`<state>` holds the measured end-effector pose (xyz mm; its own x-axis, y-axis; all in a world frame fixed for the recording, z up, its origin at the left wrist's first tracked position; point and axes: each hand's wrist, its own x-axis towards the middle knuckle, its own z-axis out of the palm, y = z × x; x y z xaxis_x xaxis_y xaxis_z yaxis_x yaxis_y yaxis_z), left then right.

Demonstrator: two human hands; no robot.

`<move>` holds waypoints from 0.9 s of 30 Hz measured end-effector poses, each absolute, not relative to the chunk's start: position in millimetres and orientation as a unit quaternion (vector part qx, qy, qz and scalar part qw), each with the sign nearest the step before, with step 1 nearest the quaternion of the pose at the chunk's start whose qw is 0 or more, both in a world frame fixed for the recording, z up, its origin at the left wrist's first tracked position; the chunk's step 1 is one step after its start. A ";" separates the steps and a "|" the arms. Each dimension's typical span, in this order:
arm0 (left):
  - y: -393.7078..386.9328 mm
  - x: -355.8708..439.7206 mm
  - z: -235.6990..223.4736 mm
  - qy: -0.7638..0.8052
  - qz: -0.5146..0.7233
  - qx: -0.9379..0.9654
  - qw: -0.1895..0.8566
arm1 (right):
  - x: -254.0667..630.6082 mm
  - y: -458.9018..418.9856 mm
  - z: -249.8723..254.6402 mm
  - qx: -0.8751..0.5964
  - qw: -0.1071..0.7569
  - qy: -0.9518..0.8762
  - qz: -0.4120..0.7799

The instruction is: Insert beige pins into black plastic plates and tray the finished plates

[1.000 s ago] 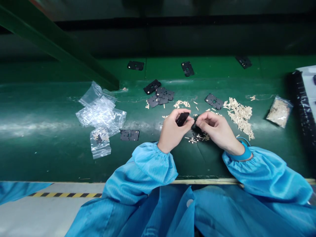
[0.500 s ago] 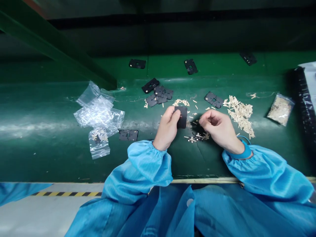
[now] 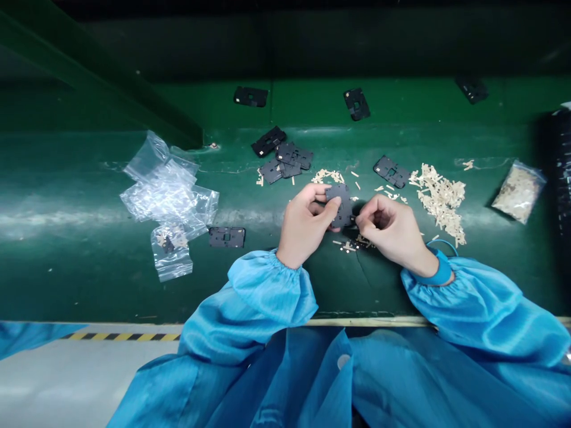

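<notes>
Well, the person's left hand [image 3: 306,226] grips a flat, dark grey perforated plate [image 3: 342,205] between its thumb and bent fingers, above a glossy green workbench [image 3: 66,267]. The right hand [image 3: 392,235] sits just beside it, fingers curled and closed, their tips at the plate's lower right edge; whether they pinch the plate or something small there, I cannot tell. Right below the hands lies a small scatter of cream strips and dark bits [image 3: 352,245]. Farther up, similar dark grey plates [image 3: 285,160] lie overlapping, and a heap of cream slivers [image 3: 439,202] sits to the right, near a clear bag of cream pieces [image 3: 518,191]. Crumpled clear plastic bags [image 3: 165,190] lie to the left. A blue wrist strap [image 3: 439,270] circles the right wrist.
</notes>
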<state>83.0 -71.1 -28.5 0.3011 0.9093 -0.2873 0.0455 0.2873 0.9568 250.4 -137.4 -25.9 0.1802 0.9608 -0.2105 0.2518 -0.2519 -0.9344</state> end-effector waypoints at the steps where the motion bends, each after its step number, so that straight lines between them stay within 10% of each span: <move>1: -71.2 83.0 -28.6 0.486 0.338 0.495 0.636 | 249.9 -137.2 -25.5 -0.658 0.400 -0.463 0.440; 27: -74.6 82.1 -28.0 0.478 0.355 0.529 0.605 | 248.9 -136.3 -23.0 -0.652 0.388 -0.477 0.443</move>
<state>82.1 -74.6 -28.0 0.2922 0.9347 -0.2024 0.0769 0.1879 0.9792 248.9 -136.3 -23.0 0.1520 0.9662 -0.2081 0.2792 -0.2439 -0.9287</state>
